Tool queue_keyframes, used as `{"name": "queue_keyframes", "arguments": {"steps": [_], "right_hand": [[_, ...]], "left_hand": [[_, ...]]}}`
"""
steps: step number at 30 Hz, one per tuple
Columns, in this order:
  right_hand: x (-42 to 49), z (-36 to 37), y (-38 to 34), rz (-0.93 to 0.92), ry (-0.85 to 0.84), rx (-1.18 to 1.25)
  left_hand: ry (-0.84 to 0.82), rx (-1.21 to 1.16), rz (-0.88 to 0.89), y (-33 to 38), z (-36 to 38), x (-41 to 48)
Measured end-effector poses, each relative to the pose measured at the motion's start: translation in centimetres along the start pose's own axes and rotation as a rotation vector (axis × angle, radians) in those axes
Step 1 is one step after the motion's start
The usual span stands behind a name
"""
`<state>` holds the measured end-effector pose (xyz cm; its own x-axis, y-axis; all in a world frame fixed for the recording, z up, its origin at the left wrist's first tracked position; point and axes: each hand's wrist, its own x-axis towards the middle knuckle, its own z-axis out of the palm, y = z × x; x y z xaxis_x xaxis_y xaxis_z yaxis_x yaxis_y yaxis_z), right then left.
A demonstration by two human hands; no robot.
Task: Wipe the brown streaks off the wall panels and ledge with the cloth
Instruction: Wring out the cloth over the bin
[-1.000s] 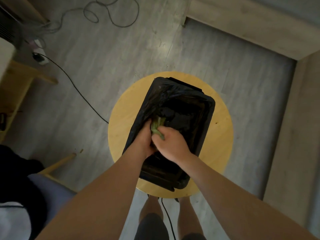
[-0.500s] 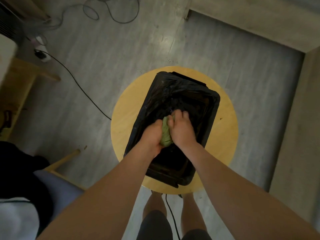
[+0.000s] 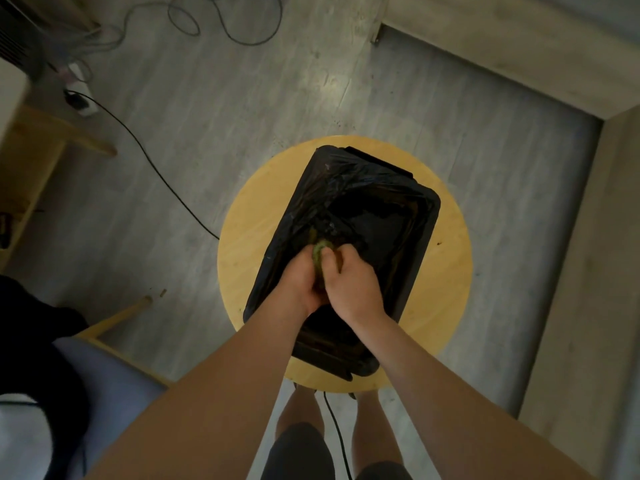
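Green cloth (image 3: 320,252); black bag-lined bin (image 3: 388,237) on yellow wood tabletop (image 3: 242,244); grey wood-grain floor (image 3: 207,98); black cable (image 3: 145,157); beige wall panels (image 3: 519,46).

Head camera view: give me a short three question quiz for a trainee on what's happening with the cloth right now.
1. True or false: both the left hand and the right hand grip the green cloth.
2. The black bag-lined tub stands on: A a shelf, B the round wooden stool, C a sink.
3. Short answer: is the cloth touching any wall panel?
Key: 1 true. 2 B. 3 No, it is held over the tub.
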<state>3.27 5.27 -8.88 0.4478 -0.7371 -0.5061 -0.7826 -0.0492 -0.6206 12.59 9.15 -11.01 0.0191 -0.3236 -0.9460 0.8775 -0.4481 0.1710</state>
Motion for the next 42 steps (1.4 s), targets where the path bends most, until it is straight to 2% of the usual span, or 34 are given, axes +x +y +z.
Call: {"name": "queue_keyframes", "arguments": {"steps": [3,4,5,7,8,11,13,16,17,20,21,23,25,27,28,30,32,36,39,42], "right_hand": [[-1.8,-0.8,-1.4,-0.165,0.002,0.045],[-1.8,-0.5,-1.5,-0.198,0.014,0.013],[-1.7,-0.3,-1.5,-0.212,0.040,-0.017],[-0.5,0.3,-0.9,-0.195,0.105,-0.098],[0.5,0.4,-0.4,-0.174,0.116,-0.159],[4.4,-0.1,0.7,-0.070,0.024,-0.323],[6.5,-1.2,0.9,-0.011,0.008,-0.314],[7.7,-2.8,0.4,-0.044,0.126,-0.234],[7.7,-3.2,0.4,-0.050,0.084,-0.230],[7.1,-3.8,1.0,-0.036,-0.207,-0.395],[7.0,-4.0,1.4,-0.065,-0.225,-0.431],[6.8,-4.8,1.8,-0.104,-0.119,-0.344],[6.8,-5.3,1.4,-0.063,0.038,-0.269],[7.0,-5.3,0.9,0.007,0.166,-0.290],[6.9,-4.9,0.7,0.053,0.178,-0.325],[6.5,-3.7,0.3,0.098,0.123,-0.374],[6.3,-2.1,0.4,0.064,0.011,-0.362],[4.7,-0.2,-0.5,0.121,-0.229,-0.058],[2.4,0.3,-0.7,0.070,-0.215,0.109],[-0.2,-0.2,-1.2,-0.083,-0.167,0.160]], "left_hand": [[-0.036,-0.127,-0.041,0.5,0.4,-0.3],[-0.013,-0.122,-0.088,0.8,0.7,-1.2],[0.044,-0.069,-0.057,0.9,1.3,-1.4],[0.006,-0.037,0.007,0.5,1.5,-1.5],[0.054,-0.016,0.035,0.6,1.5,-1.7],[0.037,0.026,0.090,-0.5,1.1,-1.4],[0.058,0.046,0.094,-1.5,0.6,-1.0],[0.152,-0.034,0.091,-1.8,-0.4,-0.8],[0.178,-0.046,0.103,-1.6,-0.5,-0.9],[0.136,-0.039,0.123,-1.0,-0.4,-1.1],[0.118,-0.026,0.130,-0.9,-0.3,-1.2],[0.137,-0.008,0.150,-0.8,-0.4,-1.2],[0.195,-0.021,0.123,-0.7,-0.6,-1.1],[0.211,-0.024,0.045,-0.2,-0.4,-1.5],[0.207,-0.010,0.018,0.0,-0.3,-1.5],[0.203,0.036,0.000,-0.1,-0.2,-1.2],[0.187,0.040,0.034,-0.2,0.3,-1.2],[0.174,-0.100,0.023,0.0,1.1,-1.3],[0.100,-0.236,0.005,0.6,1.2,-1.3],[0.077,-0.112,0.054,1.6,1.3,-1.1]]}}
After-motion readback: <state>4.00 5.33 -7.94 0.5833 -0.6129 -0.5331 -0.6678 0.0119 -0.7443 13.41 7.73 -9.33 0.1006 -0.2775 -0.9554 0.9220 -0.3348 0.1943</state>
